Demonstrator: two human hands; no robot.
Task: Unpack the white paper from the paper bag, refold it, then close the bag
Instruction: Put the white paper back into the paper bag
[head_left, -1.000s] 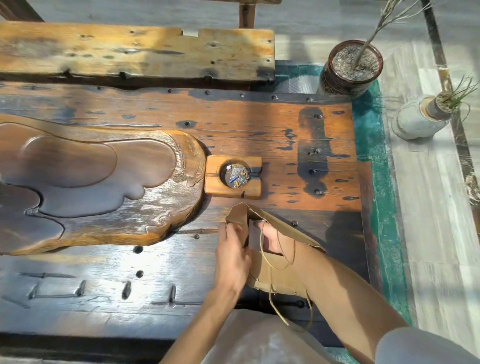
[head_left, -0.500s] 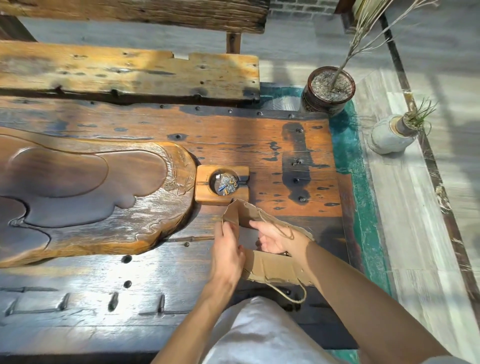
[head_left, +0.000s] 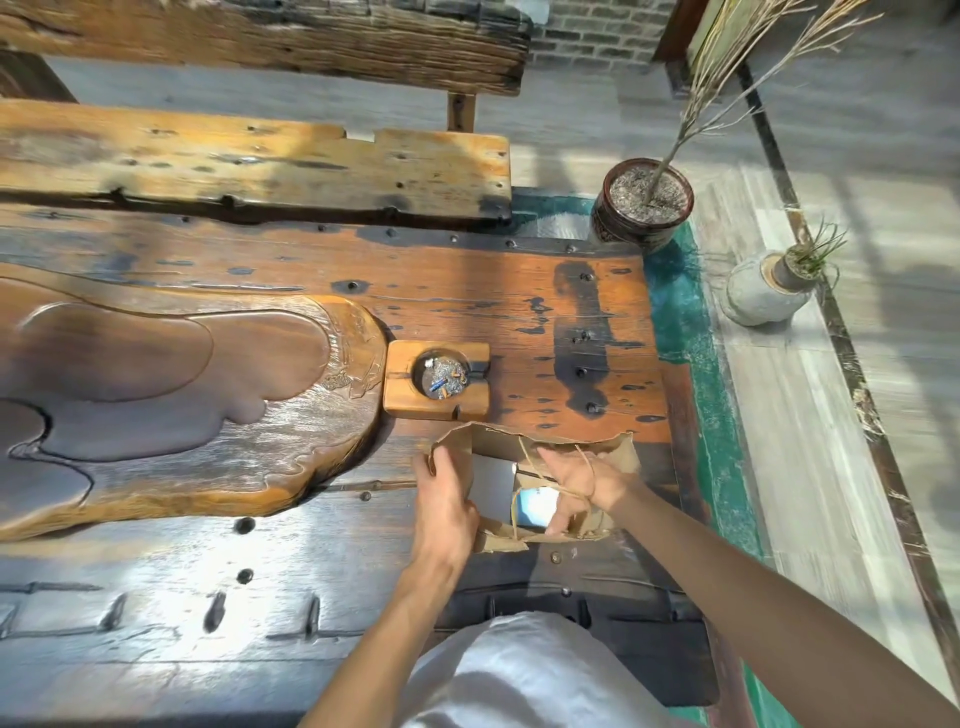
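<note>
Looking down into the brown paper bag (head_left: 550, 441) from the head view, and honestly I can't see much inside. It stands open-mouthed on the dark wooden table (head_left: 311, 587), just in front of the wooden ashtray (head_left: 436, 379). My left hand (head_left: 444, 506) is clamped on the bag's left wall, thumb outside, fingertips hidden behind the paper edge. My right hand (head_left: 582, 483) reaches down into the mouth, one twine handle (head_left: 524, 462) draped across it; its fingers curl around something low in the bag, but I can't tell if they actually have a grip. White paper (head_left: 537, 506) shows as a pale patch between the hands, mostly covered by the bag walls. A grey panel (head_left: 491, 483) beside it could be more paper or the bag's inside, too shadowed to call. My white-clothed knee (head_left: 519, 675) cuts off the bottom edge.
</note>
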